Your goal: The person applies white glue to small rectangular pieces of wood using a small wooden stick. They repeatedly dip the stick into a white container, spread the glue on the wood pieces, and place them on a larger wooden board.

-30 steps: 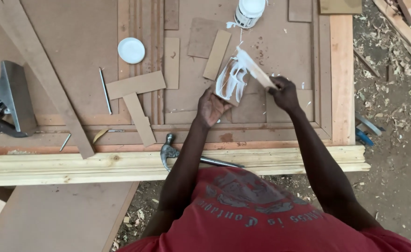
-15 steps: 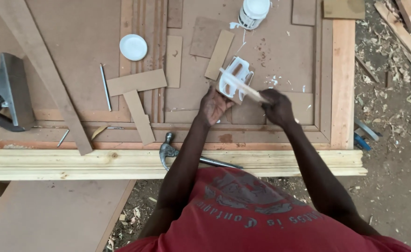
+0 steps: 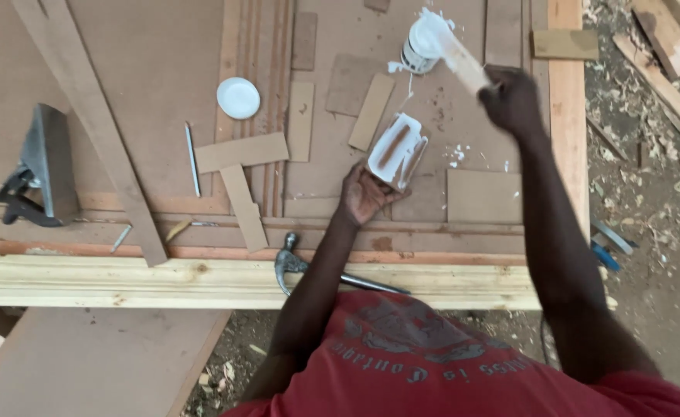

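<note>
My left hand [image 3: 363,193] holds a small wooden piece [image 3: 398,150] smeared with white glue over the brown board [image 3: 147,85]. My right hand [image 3: 512,96] is up at the far side, gripping a flat wooden stick [image 3: 463,66] whose tip reaches into a white glue jar [image 3: 423,42]. White glue is dripped on the board around the jar and beside the glued piece.
A white jar lid [image 3: 238,98], several thin wooden strips [image 3: 241,152], a metal rod [image 3: 191,158], a hand plane [image 3: 42,166] at left, a hammer [image 3: 301,266] by the pale timber beam [image 3: 123,282], and wood scraps on the ground at right [image 3: 664,46].
My right hand lifted the stick off the glued piece and moved up and right to the glue jar. My left hand lowered the glued piece slightly.
</note>
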